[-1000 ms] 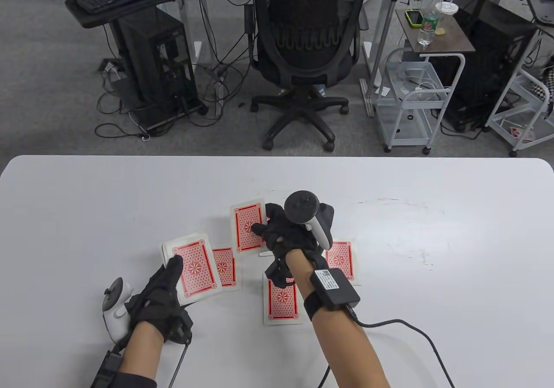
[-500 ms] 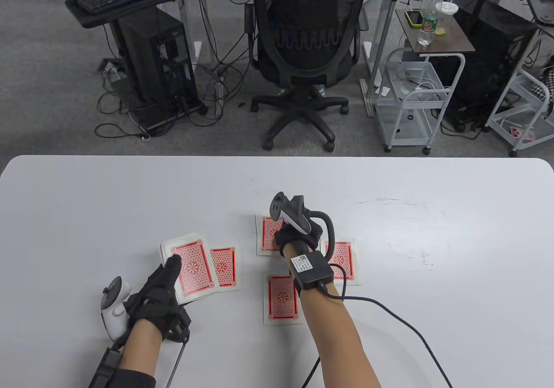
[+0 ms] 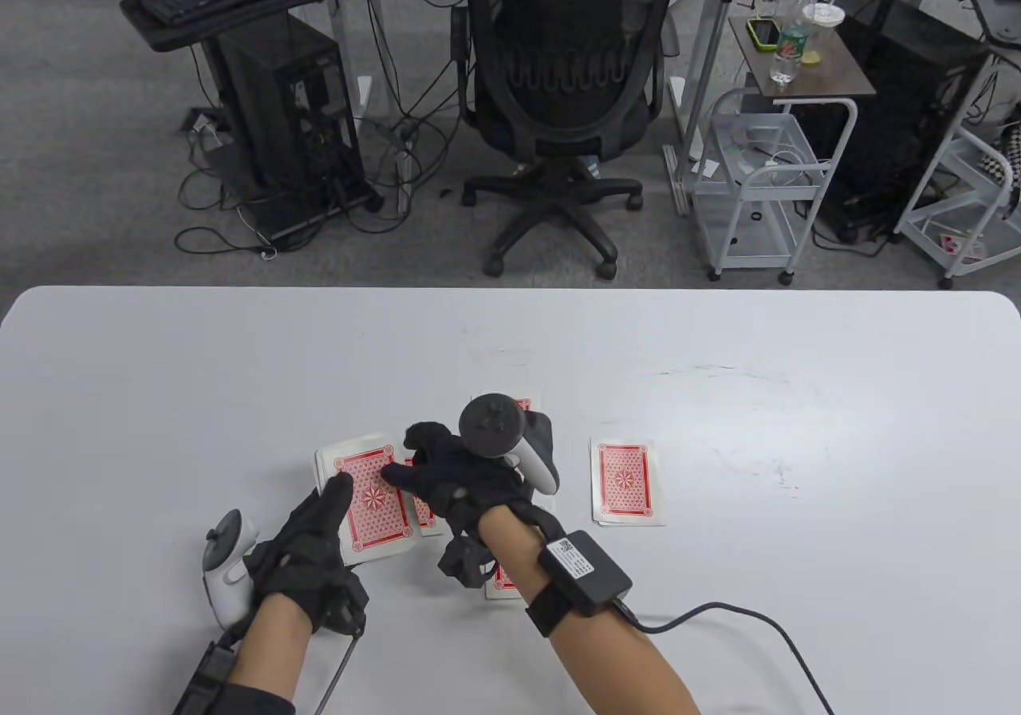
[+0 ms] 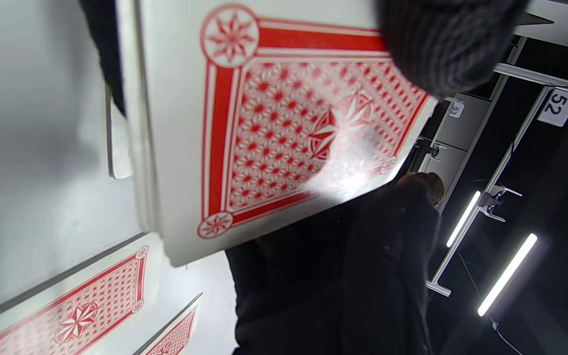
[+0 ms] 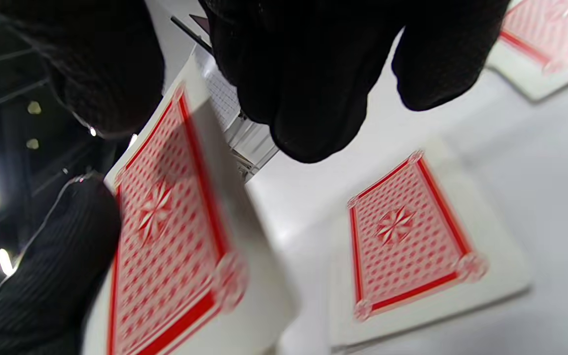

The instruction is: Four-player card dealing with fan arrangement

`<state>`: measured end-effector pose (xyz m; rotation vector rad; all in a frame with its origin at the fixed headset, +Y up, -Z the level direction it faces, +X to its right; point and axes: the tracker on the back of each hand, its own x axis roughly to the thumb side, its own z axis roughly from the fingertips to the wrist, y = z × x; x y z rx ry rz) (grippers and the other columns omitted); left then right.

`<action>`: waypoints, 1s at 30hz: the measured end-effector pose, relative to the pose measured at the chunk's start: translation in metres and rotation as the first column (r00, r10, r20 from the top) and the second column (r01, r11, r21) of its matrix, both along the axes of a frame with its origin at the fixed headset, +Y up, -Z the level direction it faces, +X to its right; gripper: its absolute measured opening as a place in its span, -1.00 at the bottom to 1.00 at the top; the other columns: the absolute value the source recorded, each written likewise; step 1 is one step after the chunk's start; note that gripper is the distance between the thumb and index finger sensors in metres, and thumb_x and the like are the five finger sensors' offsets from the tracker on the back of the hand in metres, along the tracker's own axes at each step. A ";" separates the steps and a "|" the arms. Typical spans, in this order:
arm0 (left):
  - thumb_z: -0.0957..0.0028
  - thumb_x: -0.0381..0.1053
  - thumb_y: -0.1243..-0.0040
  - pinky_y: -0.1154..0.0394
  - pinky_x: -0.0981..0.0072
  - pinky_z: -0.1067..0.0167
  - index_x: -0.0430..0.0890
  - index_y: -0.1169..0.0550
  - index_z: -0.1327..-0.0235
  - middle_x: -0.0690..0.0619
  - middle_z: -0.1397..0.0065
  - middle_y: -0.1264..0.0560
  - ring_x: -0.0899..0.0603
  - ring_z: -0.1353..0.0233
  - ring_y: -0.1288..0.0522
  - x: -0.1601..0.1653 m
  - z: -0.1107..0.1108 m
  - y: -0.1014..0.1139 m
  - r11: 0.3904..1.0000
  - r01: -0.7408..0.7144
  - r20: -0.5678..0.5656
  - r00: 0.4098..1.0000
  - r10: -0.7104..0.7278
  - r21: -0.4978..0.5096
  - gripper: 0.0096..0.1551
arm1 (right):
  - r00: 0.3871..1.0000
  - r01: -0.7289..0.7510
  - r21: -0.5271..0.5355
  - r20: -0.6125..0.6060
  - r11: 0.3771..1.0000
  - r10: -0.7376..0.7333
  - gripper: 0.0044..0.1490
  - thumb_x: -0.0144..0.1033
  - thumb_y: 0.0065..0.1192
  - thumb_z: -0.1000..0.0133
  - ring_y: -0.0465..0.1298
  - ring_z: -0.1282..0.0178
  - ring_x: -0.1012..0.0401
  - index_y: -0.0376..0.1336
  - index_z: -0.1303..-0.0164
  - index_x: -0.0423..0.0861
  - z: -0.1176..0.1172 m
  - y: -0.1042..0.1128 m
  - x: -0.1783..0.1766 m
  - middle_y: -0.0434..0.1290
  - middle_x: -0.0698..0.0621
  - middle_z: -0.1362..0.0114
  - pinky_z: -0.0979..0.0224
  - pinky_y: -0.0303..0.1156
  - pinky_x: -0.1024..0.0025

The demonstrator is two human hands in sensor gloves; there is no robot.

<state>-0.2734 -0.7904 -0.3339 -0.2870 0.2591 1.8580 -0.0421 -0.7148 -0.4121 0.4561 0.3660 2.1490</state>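
My left hand (image 3: 323, 519) grips the red-backed deck (image 3: 368, 499) just above the table, thumb on the top card. It fills the left wrist view (image 4: 274, 123). My right hand (image 3: 411, 464) reaches across to the deck, fingertips (image 3: 392, 472) at the top card's far right edge. In the right wrist view its thumb and fingers (image 5: 294, 98) hang over the deck's far end (image 5: 165, 231); no card is lifted off. Dealt face-down cards lie on the table: a right pile (image 3: 626, 482), a left pile (image 3: 423, 511) beside the deck, a near pile (image 3: 502, 581) under my forearm, and a far pile (image 3: 522, 405) mostly hidden by the tracker.
The white table (image 3: 798, 396) reaches to all sides of the cards. A cable (image 3: 742, 615) trails from my right wrist across the table's front right. An office chair (image 3: 566, 108) and carts stand beyond the far edge.
My right hand let go of a card at the far pile and swung back left to the deck. My left hand shifted the deck slightly right.
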 end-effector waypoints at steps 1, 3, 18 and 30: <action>-0.06 0.32 -0.28 -0.68 0.06 -0.05 0.14 -0.54 -0.24 0.18 -0.25 -0.66 -0.11 -0.16 -0.74 0.001 0.001 0.001 1.000 0.003 0.000 1.000 -0.003 0.005 -0.46 | 1.000 0.007 -0.021 0.004 1.000 -0.007 -0.06 -0.05 0.43 -0.11 0.58 -0.10 0.07 0.04 -0.50 -0.25 0.003 -0.002 -0.001 0.34 -0.07 -0.31 -0.28 0.33 -0.24; -0.05 0.31 -0.30 -0.68 0.06 -0.04 0.13 -0.55 -0.22 0.17 -0.24 -0.66 -0.11 -0.15 -0.74 0.002 0.002 0.002 1.000 -0.011 -0.010 1.000 0.011 0.013 -0.47 | 0.996 0.018 0.010 0.088 1.000 -0.018 -0.16 -0.15 0.49 -0.06 0.63 0.04 0.13 0.14 -0.41 -0.22 0.010 -0.004 0.000 0.41 -0.02 -0.20 -0.25 0.37 -0.21; -0.06 0.32 -0.26 -0.68 0.07 -0.06 0.14 -0.53 -0.25 0.18 -0.26 -0.65 -0.10 -0.17 -0.73 0.003 0.002 0.006 1.000 -0.020 0.036 0.999 0.020 0.022 -0.46 | 0.966 0.132 -0.074 0.234 0.989 -0.111 -0.12 -0.24 0.48 -0.06 0.70 0.25 0.21 0.13 -0.45 -0.35 -0.005 0.009 0.101 0.52 -0.01 -0.13 -0.17 0.47 -0.06; -0.07 0.32 -0.26 -0.68 0.07 -0.07 0.15 -0.53 -0.25 0.18 -0.27 -0.64 -0.11 -0.18 -0.73 0.003 0.002 0.004 1.000 0.003 0.048 0.999 -0.003 0.007 -0.46 | 0.735 -0.481 -0.140 0.474 0.865 0.485 -0.05 -0.23 0.49 -0.05 0.62 0.34 0.21 0.06 -0.52 -0.29 -0.024 -0.014 0.223 0.46 -0.01 -0.15 -0.18 0.43 -0.10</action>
